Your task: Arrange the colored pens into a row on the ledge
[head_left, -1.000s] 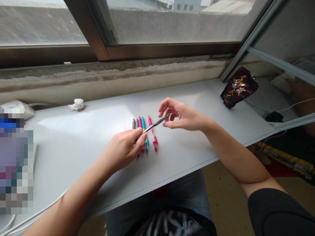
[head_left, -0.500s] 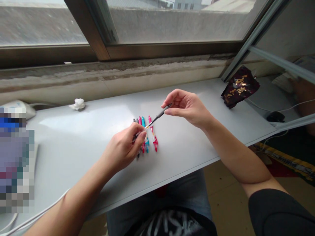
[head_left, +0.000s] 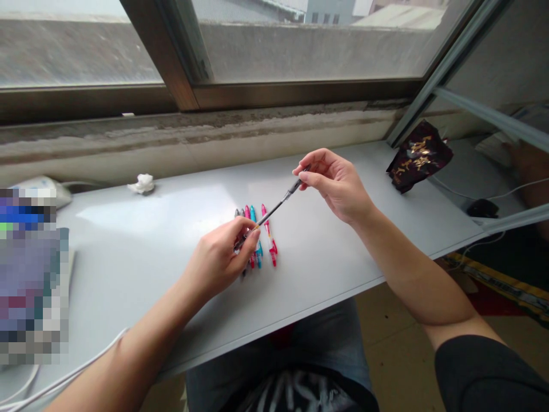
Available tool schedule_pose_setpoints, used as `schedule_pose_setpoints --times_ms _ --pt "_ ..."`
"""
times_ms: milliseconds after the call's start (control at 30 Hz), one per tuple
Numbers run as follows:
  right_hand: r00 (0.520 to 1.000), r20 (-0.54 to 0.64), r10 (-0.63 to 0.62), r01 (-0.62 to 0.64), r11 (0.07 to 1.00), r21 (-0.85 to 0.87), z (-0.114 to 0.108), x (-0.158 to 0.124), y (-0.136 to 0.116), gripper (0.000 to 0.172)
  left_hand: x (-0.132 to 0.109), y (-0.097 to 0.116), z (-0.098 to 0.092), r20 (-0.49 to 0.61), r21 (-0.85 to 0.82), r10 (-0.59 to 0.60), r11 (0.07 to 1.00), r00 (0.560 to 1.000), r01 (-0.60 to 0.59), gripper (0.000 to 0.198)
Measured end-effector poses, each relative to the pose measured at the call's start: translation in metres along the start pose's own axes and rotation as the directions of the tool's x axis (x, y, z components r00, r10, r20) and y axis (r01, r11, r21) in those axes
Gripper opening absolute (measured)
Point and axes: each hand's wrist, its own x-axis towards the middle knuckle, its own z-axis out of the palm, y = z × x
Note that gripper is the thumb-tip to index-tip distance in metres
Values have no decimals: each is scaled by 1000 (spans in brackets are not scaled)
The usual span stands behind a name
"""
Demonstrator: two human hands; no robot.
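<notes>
A white shelf (head_left: 128,274) runs beneath a window with a brown metal frame (head_left: 184,94). From left to right, one pixelated object (head_left: 34,280) that can't be made out lies at the near left, with one white plastic device (head_left: 45,191) partly behind it. One white cable (head_left: 81,363) runs along the shelf's near edge, and one crumpled white tissue (head_left: 142,184) sits by the back wall.

Near the middle, the left hand (head_left: 218,260) is curled, its fingers closed around the lower end of one slim dark pen (head_left: 274,212). The pen slants up and to the right, and the right hand (head_left: 338,186) pinches its upper end between thumb and forefinger, the other fingers loosely bent. The pen spans the space between the hands, above a row of five pens (head_left: 255,234) lying side by side: two gray, one pink, one teal and one red. The left hand covers part of the row; whether it touches them is hard to tell.

Further right, one dark maroon bag with gold lettering (head_left: 419,157) stands crumpled in the shelf's far corner. One black sleeve (head_left: 480,372) covers the right upper arm.
</notes>
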Motion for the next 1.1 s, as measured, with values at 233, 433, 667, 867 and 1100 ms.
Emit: schedule_pose_setpoints --times_ms 233,433,667,867,1100 --pt "997 13 70 -70 996 52 2 -1 1 35 1 4 1 2 -9 16 1000 1000 -16 16" --pt "971 188 149 -136 988 -80 11 -8 -4 42 1 5 1 -3 -17 -22 1000 1000 22 18" --pt "930 253 268 -119 868 -482 7 -15 -6 61 1 4 0 2 -32 7 999 1000 -7 22" --pt "889 397 228 -50 911 -410 -1 -10 -13 43 1 1 1 -25 5 -22 1000 999 22 24" --pt "916 348 202 -20 887 -461 -1 -10 -11 40 2 -3 0 -30 32 -50 998 998 51 26"
